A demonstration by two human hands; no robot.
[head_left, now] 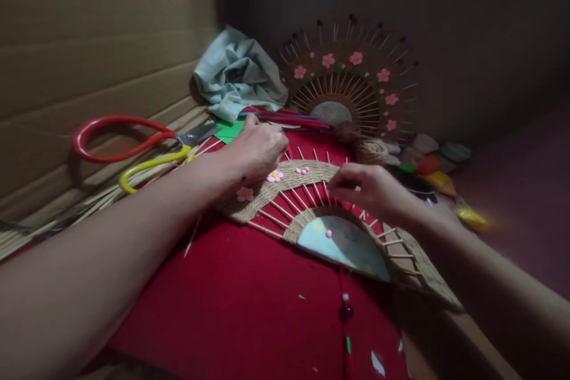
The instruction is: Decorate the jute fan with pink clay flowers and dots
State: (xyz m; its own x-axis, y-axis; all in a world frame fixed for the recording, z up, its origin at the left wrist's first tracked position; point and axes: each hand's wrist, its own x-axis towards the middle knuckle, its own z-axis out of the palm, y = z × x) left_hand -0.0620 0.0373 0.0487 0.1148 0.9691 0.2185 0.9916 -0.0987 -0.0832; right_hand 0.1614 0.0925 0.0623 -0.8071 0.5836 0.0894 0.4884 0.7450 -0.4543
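Observation:
A half-round woven fan (318,173) lies on a red sheet (231,309), its thin sticks fanning out from a pale blue half-circle (342,243). Pink flowers (275,176) sit on its twine band. My left hand (262,145) is closed over the band's upper left edge, by the green paper (228,130); whatever its fingers hold is hidden. Over the right part of the band is my right hand (367,187), its thumb and fingertips drawn together near the sticks. I cannot make out anything between them. A beaded tassel (346,310) hangs from the fan's base.
Red-and-yellow-handled scissors (129,141) lie at left by loose sticks (102,199) and a cardboard wall (89,59). Behind are a crumpled blue cloth (240,74), a second flowered fan (329,110) and a twine ball (373,151). Small colourful packets (439,181) lie at right.

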